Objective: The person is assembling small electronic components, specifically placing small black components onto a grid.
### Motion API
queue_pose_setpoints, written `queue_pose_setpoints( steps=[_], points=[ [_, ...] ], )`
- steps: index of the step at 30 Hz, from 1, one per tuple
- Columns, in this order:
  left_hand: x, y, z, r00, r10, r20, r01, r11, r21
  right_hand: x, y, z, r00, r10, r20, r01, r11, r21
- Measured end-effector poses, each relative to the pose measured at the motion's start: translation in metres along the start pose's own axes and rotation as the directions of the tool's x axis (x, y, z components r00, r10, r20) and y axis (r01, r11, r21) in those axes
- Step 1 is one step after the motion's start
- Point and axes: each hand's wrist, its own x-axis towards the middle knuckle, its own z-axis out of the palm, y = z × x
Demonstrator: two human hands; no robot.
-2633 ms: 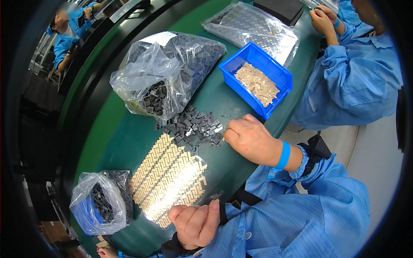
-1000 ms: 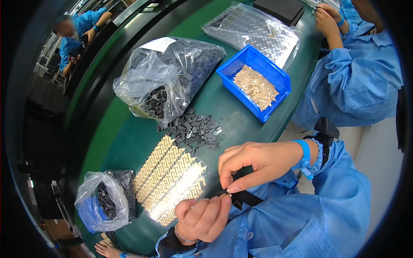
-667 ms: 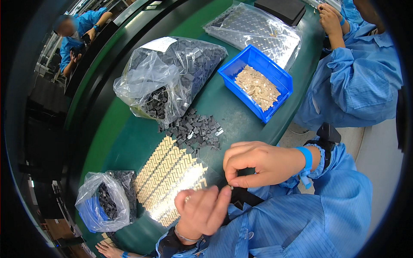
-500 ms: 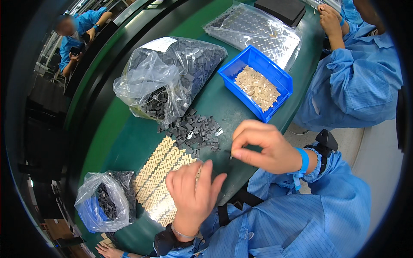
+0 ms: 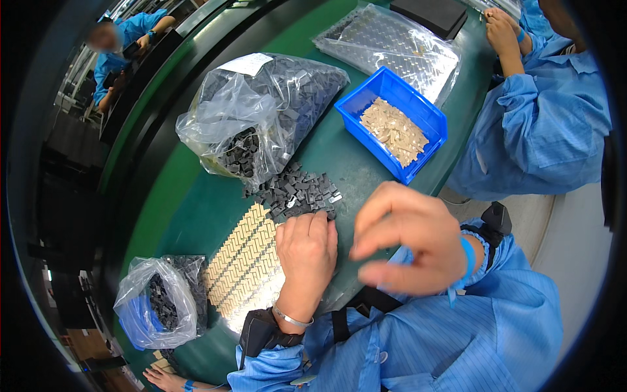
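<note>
My left hand (image 5: 304, 251) is at the near edge of a loose pile of small dark grey rectangular pieces (image 5: 307, 189). Its fingers are curled close together, and their tips are hidden, so whatever they pinch does not show. Under and beside its wrist lies a sheet (image 5: 245, 261) covered with pale beige pieces in a herringbone pattern, with dark lines between them. To the right, above the table's near edge, my right hand (image 5: 411, 238) is in the air, blurred by motion. Thumb and fingers stand apart there, with nothing visible between them.
A large clear bag of dark pieces (image 5: 297, 98) lies behind the pile. Right of it stands a blue bin (image 5: 356, 127) of beige pieces. A smaller bag (image 5: 186, 310) is at left. Flat plastic-wrapped sheets (image 5: 366, 39) and black blocks (image 5: 431, 14) lie farther back. Co-workers (image 5: 529, 137) sit nearby.
My left hand has moved from over the patterned sheet up to the dark pile, and its fingers have curled. My right hand has shifted slightly nearer, its pinch now opened.
</note>
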Motion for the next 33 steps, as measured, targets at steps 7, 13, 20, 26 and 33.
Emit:
queue_pose_setpoints(
  steps=[7,13,20,26,33],
  points=[
    [-0.005,-0.001,0.001,0.992,0.061,-0.109,-0.058,0.998,0.035,0.022,-0.049,0.026,0.908,-0.368,0.199,0.293,0.899,0.324],
    [-0.013,0.004,-0.046,0.942,-0.304,-0.141,0.232,0.896,-0.379,0.031,-0.041,0.011,0.919,-0.196,0.343,0.037,0.908,0.418],
    [-0.048,0.033,-0.071,0.737,-0.652,0.177,0.042,-0.217,-0.975,-0.023,0.014,0.069,0.982,0.189,0.029,-0.186,0.913,0.362],
    [-0.057,0.046,-0.058,0.702,-0.712,-0.018,-0.041,-0.016,-0.999,-0.026,0.011,0.087,0.925,0.379,0.027,-0.31,0.711,0.632],
    [-0.062,0.039,-0.049,0.669,-0.737,-0.1,-0.056,0.085,-0.995,-0.023,0.012,0.091,0.939,0.345,0.018,-0.309,0.817,0.487]
  ],
)
